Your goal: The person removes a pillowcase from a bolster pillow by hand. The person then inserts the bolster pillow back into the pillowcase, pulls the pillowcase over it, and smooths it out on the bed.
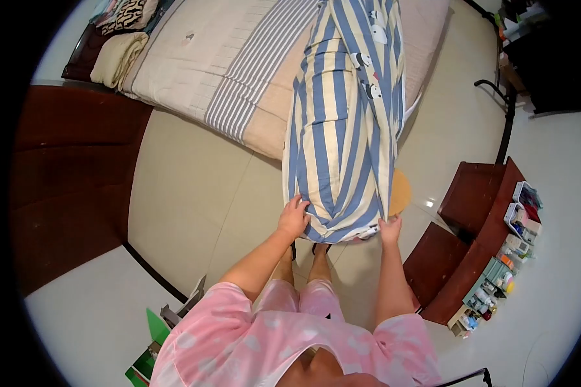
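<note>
A quilt [329, 142] with blue and cream stripes and small panda prints stretches from the bed toward me. Its near end is lifted off the bed and hangs in front of my legs. At its left edge, my left hand [294, 218] is closed on the fabric, fingers curled over the top. My right hand [390, 231] pinches the near right corner. Folds run lengthwise along the quilt, and its far end lies on the bed, partly cut off by the top of the view.
The bed [174, 71] has a beige cover with a grey striped band. Folded bedding [119, 58] sits at its far left corner. On the right, a dark red wooden cabinet [455, 277] holds bottles and small boxes. A round yellow object [400, 192] shows beside the quilt, above the tiled floor [193, 180].
</note>
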`<state>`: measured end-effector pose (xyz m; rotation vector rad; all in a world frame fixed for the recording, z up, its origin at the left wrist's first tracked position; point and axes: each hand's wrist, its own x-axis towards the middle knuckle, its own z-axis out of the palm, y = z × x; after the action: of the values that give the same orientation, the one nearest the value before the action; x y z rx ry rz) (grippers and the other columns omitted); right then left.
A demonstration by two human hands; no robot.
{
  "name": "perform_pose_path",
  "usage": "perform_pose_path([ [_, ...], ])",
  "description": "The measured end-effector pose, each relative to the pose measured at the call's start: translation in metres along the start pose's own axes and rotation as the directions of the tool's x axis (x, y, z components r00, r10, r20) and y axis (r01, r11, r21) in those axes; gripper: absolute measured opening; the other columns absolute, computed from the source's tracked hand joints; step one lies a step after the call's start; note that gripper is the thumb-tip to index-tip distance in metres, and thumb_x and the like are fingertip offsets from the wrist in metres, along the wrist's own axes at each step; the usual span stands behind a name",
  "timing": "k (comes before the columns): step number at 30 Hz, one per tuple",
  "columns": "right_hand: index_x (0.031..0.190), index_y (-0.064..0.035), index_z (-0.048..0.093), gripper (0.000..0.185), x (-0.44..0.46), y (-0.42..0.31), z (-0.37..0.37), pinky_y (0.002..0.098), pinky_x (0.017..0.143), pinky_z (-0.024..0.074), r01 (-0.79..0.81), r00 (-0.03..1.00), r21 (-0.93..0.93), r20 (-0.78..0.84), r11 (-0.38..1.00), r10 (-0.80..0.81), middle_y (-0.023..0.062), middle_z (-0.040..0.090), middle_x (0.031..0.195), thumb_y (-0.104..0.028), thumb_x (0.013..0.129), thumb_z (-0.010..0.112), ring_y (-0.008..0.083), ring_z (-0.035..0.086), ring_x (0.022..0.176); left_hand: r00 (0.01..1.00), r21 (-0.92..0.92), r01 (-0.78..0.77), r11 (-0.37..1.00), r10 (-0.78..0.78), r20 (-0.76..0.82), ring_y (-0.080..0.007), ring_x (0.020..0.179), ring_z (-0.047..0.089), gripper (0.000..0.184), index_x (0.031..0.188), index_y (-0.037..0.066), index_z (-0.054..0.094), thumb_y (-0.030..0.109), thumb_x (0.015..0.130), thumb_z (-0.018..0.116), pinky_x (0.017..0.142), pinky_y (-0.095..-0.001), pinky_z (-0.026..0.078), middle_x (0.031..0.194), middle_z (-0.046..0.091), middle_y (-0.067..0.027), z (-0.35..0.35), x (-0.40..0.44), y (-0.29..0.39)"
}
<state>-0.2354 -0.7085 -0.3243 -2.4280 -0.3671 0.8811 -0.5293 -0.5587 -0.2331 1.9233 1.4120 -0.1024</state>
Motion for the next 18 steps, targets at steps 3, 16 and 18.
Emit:
perform_pose_path([
  [3, 0.123, -0.0017, 0.046, 0.059, -0.042, -0.082, -0.012, 0.0448, 0.102, 0.0325, 0.452, 0.842, -0.224, -0.214, 0.863, -0.496, 0.0193, 0.045, 0.126, -0.011, 0.07, 0.071, 0.0357, 0.04, 0.121, 0.999, -0.023, 0.034, 0.999, -0.034, -0.007, -0.0354, 0.124, 0.038, 0.048, 0.121, 0.008, 0.053, 0.016, 0.075, 0.067, 0.105, -0.0402, 0.034, 0.138, 0.036, -0.0152, 0.008, -0.001, 0.004],
  [16, 0.108, -0.0092, 0.058, 0.031, -0.047, -0.037, 0.035, 0.0559, 0.104, 0.0253, 0.803, 0.567, -0.541, 0.562, 0.251, -0.602, 0.0099, 0.051, 0.121, -0.018, 0.078, 0.057, 0.0253, 0.042, 0.124, 0.995, -0.029, 0.096, 0.995, -0.096, 0.008, -0.0394, 0.128, 0.034, 0.054, 0.122, 0.005, 0.047, 0.025, 0.077, 0.068, 0.106, -0.0403, 0.032, 0.141, 0.03, -0.0214, 0.024, 0.011, -0.01],
  [18, 0.104, -0.0088, 0.059, 0.027, -0.044, -0.03, 0.023, 0.0585, 0.104, 0.023, 0.763, 0.633, -0.556, 0.54, 0.33, -0.555, 0.0092, 0.052, 0.119, -0.016, 0.078, 0.055, 0.0251, 0.041, 0.125, 0.991, -0.015, 0.134, 0.991, -0.134, -0.01, -0.039, 0.129, 0.032, 0.061, 0.123, 0.003, 0.046, 0.033, 0.077, 0.07, 0.106, -0.0399, 0.032, 0.143, 0.027, -0.0213, 0.03, 0.014, -0.009],
])
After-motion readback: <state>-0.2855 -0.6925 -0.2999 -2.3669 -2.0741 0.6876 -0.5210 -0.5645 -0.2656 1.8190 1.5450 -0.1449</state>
